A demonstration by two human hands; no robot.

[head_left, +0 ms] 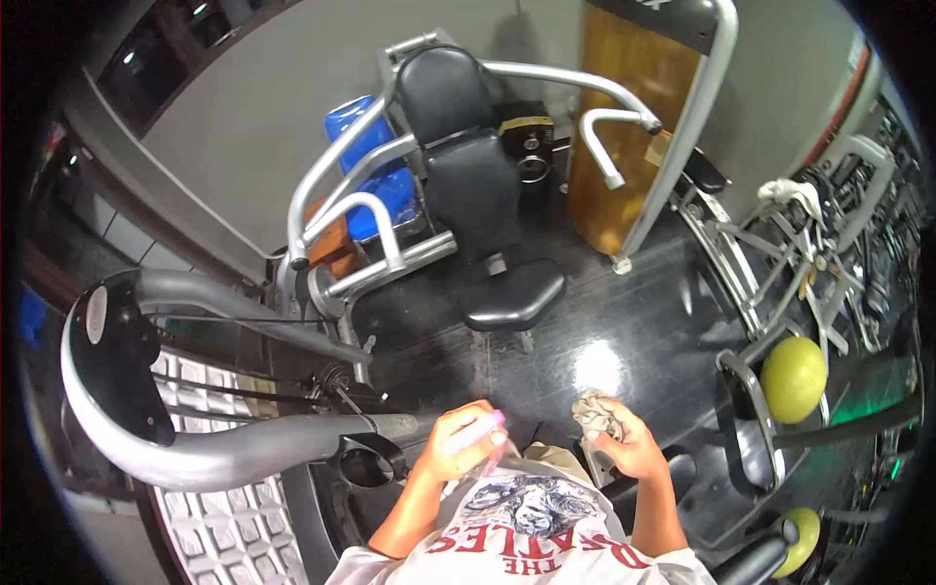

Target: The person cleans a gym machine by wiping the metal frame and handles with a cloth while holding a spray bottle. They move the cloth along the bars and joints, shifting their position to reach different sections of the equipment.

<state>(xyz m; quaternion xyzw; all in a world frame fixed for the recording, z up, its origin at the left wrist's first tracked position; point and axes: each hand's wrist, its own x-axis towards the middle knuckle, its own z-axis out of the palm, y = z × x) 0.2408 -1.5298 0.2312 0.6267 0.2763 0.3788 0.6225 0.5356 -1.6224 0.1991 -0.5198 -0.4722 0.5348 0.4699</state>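
In the head view, my left hand [456,444] is closed around a spray bottle [478,429] with a pink top, held in front of my shirt; the bottle's lower part is clear and hard to make out. A crumpled greyish cloth [596,416] is gripped in my right hand [632,447], to the right of the bottle. The two hands are apart. Beyond them stands a machine with a black padded seat [514,293] and backrest [475,190]; neither hand touches it.
A grey curved machine frame [244,450] is at the left. Silver handles [604,156] reach out beside the backrest. A blue padded chair [390,200] stands behind. At the right are a yellow-green ball [794,380], metal frames and a white cloth [792,195].
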